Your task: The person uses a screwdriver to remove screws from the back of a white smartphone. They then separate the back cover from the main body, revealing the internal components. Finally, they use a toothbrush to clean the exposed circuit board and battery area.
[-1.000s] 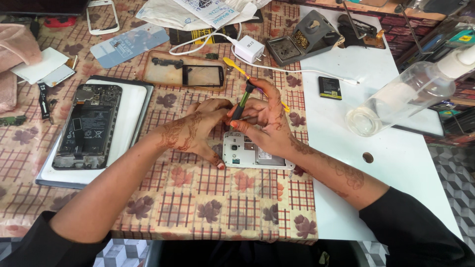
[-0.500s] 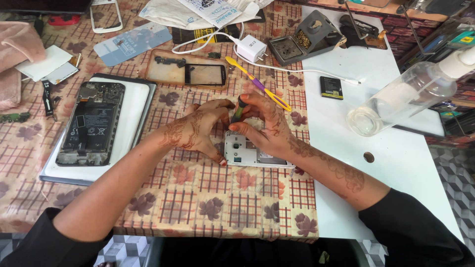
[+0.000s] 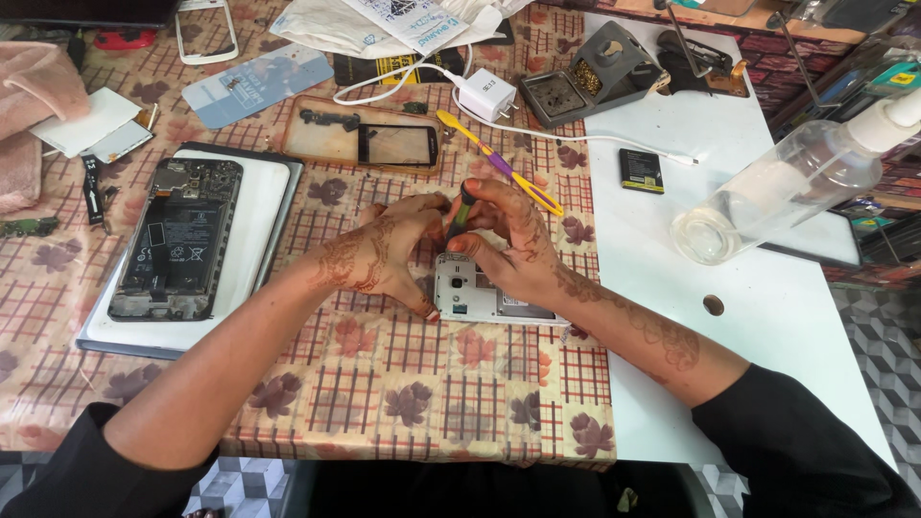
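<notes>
While both hands met over the small phone, the scene stood thus:

Left hand [image 3: 384, 257]: curled, fingers bent, its fingertips resting on the phone's left edge and its thumb up beside the screwdriver.
Right hand [image 3: 508, 245]: fingers closed in a pinch round the screwdriver, the palm lying over the phone's right half.
Screwdriver [image 3: 460, 213]: dark handle, nearly upright, tip down on the phone's top left corner; only the upper handle showed between the hands.
Phone [image 3: 470, 297]: white, back open, flat on the cloth at the table's middle, partly covered by both hands.
Cloth [image 3: 422, 393]: checked with leaf prints, spread under the work.
Open handset [image 3: 175, 240]: at 9 o'clock of the hands, well apart, lying on a white tablet [image 3: 259, 221].
Frame [image 3: 369, 144]: a brown phone frame with a dark screen, at 12 o'clock, near the hands.
Tweezers [image 3: 499, 163]: yellow and purple, at 1 o'clock, just beside the right hand.
Charger [image 3: 489, 94]: white, at 12 o'clock, farther off.
Battery [image 3: 641, 171]: black, at 2 o'clock, on the white table [image 3: 767, 345].
Bottle [image 3: 787, 187]: clear, on its side at 3 o'clock, well apart.
</notes>
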